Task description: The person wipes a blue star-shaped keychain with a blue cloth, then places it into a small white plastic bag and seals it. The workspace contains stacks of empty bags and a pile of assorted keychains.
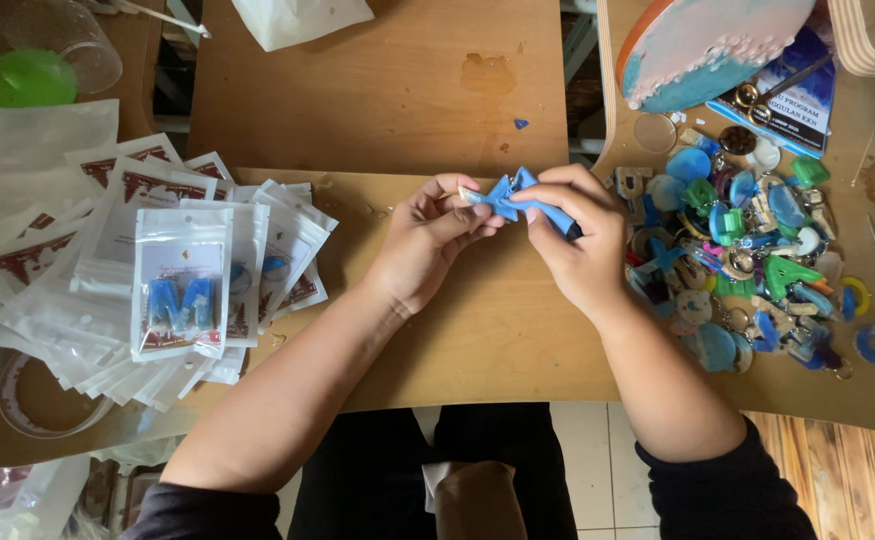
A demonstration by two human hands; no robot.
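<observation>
Wooden surface (477, 340), light plywood, several boards butted together; a pale stain near the far middle. Below its near edge, tiled floor and a strip of wood planking at the right.

Left side: a fanned heap of small white zip pouches (127, 260), the top one showing two blue pieces through its window. A green lid (25, 78) beside a clear plastic cup (82, 40) at the far left corner. Right side: a loose pile of coloured resin charms and key rings (747, 260), blues and greens mostly. Beyond it, a round blue-and-orange disc (707, 45) lying over a printed booklet (797, 95).

Left hand (427, 240): fingers curled in, thumb and fingertips pinched on the pale end of a blue charm piece (517, 200). Right hand (577, 240): fingers bent, closed around the other end of the same piece, its darker tip poking out past the knuckles. Both hands close together, held just over the middle of the surface, the piece spanning between them. Dark sleeves pushed up both forearms.
</observation>
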